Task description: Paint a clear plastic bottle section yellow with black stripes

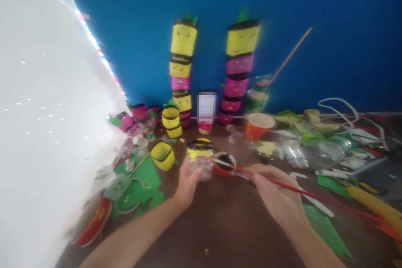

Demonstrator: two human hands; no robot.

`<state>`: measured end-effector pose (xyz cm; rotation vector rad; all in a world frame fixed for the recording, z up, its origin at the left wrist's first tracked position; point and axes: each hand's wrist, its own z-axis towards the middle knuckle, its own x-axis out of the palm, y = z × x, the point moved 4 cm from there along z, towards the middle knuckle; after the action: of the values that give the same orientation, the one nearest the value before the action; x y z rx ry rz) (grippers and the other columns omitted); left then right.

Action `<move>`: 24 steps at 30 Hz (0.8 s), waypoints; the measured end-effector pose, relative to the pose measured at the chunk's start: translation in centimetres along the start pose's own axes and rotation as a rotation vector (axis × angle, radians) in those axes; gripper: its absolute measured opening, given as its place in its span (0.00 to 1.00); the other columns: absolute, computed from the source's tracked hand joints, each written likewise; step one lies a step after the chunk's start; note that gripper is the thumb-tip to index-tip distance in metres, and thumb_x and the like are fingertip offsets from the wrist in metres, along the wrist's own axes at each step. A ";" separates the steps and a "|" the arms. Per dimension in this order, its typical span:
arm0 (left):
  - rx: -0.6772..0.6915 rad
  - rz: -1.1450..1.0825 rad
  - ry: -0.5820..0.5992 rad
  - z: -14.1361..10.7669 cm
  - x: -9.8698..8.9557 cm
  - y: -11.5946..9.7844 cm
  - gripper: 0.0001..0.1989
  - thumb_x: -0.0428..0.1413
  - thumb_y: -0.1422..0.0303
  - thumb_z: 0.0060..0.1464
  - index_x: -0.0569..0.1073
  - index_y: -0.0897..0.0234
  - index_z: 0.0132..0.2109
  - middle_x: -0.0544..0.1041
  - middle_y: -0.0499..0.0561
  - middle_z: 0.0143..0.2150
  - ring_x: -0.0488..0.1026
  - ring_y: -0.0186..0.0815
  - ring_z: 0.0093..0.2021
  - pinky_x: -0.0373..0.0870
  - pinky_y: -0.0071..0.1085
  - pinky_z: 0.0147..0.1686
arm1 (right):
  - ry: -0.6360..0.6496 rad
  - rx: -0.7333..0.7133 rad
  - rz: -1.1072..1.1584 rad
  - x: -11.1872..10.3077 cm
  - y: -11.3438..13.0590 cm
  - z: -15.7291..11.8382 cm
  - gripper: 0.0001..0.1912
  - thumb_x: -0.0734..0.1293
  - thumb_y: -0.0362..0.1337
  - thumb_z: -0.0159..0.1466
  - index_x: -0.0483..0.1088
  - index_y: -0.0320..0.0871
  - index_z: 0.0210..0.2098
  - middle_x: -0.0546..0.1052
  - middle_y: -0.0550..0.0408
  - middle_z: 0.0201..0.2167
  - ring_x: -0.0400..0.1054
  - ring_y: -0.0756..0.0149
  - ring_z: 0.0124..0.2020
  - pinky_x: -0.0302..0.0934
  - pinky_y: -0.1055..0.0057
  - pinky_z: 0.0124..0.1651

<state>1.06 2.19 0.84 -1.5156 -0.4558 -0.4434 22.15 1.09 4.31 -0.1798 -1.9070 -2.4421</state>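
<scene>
My left hand [189,180] is wrapped round a clear plastic cup [201,166] with a yellow painted band and a black rim. Between the fingers of my right hand [270,184] is a long red paintbrush [301,191], its tip at the right side of the cup's yellow band. Just right of the cup sits a small pot of dark paint [225,164]. A yellow cup with a black rim [162,157] lies tilted to the left of my left hand.
Two tall stacks of yellow and pink cups [181,67] [237,69] stand against the blue wall, a phone [207,106] between them. An orange paper cup [259,126], plastic bottles and scraps crowd the right. Green sheets [141,180] and a red bowl [96,224] lie left.
</scene>
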 end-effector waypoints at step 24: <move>0.010 0.011 0.033 0.3 -0.3 0.2 0.21 0.65 0.58 0.43 0.74 0.64 0.42 0.79 0.54 0.37 0.75 0.38 0.35 0.70 0.30 0.31 | -0.109 0.026 -0.104 -0.8 -0.8 0.2 0.09 0.73 0.46 0.54 0.77 0.48 0.29 0.79 0.50 0.28 0.74 0.58 0.32 0.70 0.62 0.37</move>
<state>0.94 2.50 0.49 -1.4985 -0.4227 -0.4565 22.85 1.43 3.51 -0.2228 -2.0409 -2.5211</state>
